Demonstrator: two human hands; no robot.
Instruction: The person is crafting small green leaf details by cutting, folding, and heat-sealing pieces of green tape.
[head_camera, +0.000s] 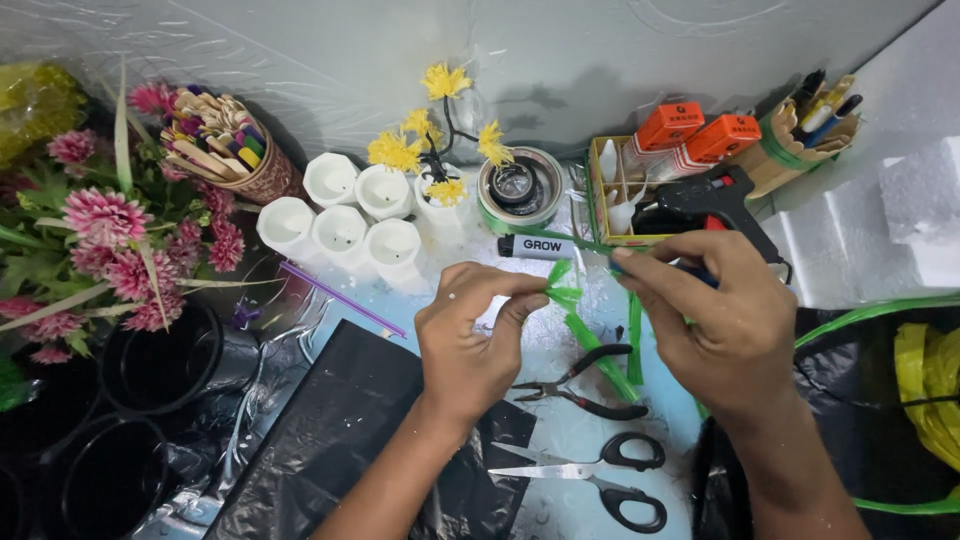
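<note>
While your left hand (478, 335) pinches the green strip (566, 296) over the bench (560, 425), your right hand (712, 305) closes on its wire stem, fingers together. Behind: a brown cup (255, 170) crammed with coloured sticks, white cups (340, 225) with one holding yellow flowers (432, 135), and a box (620, 195) carrying orange-capped bottles.

Work surface: table (560, 430) under a clear plastic cover. Near centre: black-handled scissors (600, 478), black-handled pliers (585, 385) just beyond them. Black plastic sheet (340, 440) near left, purple straw (340, 298) at its far edge. Far centre: six white cups (345, 220), tape roll (520, 190), lighter (538, 246). Left: black pots (160, 365). Far right: white foam blocks (900, 230).
</note>
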